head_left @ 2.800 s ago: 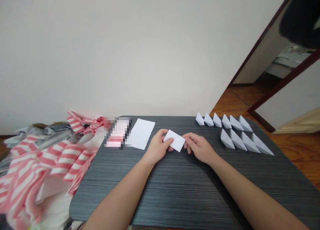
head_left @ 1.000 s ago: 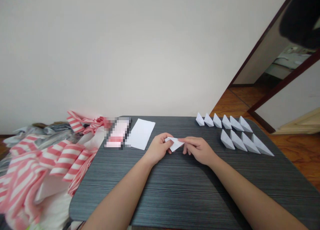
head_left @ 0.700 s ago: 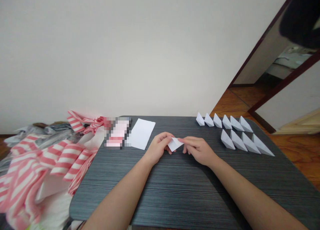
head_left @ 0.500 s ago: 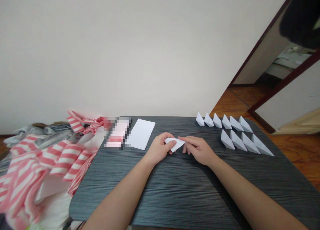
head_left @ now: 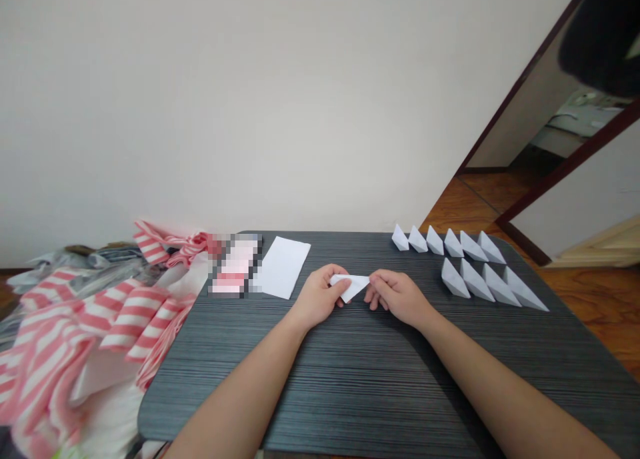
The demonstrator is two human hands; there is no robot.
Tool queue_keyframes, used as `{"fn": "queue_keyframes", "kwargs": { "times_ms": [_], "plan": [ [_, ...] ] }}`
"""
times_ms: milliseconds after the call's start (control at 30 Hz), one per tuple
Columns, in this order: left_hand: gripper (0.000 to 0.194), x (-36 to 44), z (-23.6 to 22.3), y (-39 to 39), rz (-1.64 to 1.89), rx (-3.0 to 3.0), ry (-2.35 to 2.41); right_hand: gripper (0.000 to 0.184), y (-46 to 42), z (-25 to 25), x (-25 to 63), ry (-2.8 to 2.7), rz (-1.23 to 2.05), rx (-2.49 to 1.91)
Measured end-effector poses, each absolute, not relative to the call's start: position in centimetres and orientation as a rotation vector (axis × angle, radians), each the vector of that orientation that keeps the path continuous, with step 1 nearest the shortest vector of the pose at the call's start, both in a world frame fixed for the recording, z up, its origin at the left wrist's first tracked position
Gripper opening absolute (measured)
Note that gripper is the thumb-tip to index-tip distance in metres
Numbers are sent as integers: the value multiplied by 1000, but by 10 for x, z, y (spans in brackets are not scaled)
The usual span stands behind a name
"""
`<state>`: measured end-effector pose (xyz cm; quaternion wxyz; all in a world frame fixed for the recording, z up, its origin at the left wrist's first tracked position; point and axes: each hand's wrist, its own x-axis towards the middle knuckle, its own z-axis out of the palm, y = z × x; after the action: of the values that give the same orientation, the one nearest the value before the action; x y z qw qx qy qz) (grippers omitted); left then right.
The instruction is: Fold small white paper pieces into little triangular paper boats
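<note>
A small piece of folded white paper [head_left: 353, 286], roughly a triangle pointing down, is held above the dark table [head_left: 340, 379]. My left hand [head_left: 321, 296] pinches its left side, thumb on top and fingers behind. At its right corner, my right hand [head_left: 398, 298] closes thumb and forefinger on the tip, the other fingers curled loosely below. To the right stand several folded paper boats [head_left: 471, 281] in two rows. Beyond my left hand lies a stack of white paper sheets [head_left: 285, 267].
Left of the paper lies a pixelated flat object [head_left: 235, 266], perhaps a phone. Red-and-white striped cloth [head_left: 135, 319] is heaped along the table's left side. A pale wall [head_left: 300, 112] rises behind the table, and a doorway [head_left: 520, 139] opens at the right.
My right hand's forefinger has drawn back from along the paper's top edge, and it now pinches the right corner with the thumb. My left hand has stayed put.
</note>
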<state>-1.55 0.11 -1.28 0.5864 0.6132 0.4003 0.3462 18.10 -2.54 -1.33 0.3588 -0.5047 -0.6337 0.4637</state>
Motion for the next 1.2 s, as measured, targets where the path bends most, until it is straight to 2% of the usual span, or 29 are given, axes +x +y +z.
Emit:
{"fn": "queue_keyframes", "kwargs": {
  "times_ms": [333, 500, 1200],
  "plan": [
    [22, -16, -10, 1, 762, 1475, 937, 34, -25, -14, 181, -1637, 1157, -1279],
    [22, -16, -12, 0, 767, 1496, 945, 27, -24, -12, 181, -1646, 1085, -1303],
    [24, -16, -11, 0, 755, 1513, 987, 34, -26, -11, 181, -1670, 1085, -1329]
  ]
}}
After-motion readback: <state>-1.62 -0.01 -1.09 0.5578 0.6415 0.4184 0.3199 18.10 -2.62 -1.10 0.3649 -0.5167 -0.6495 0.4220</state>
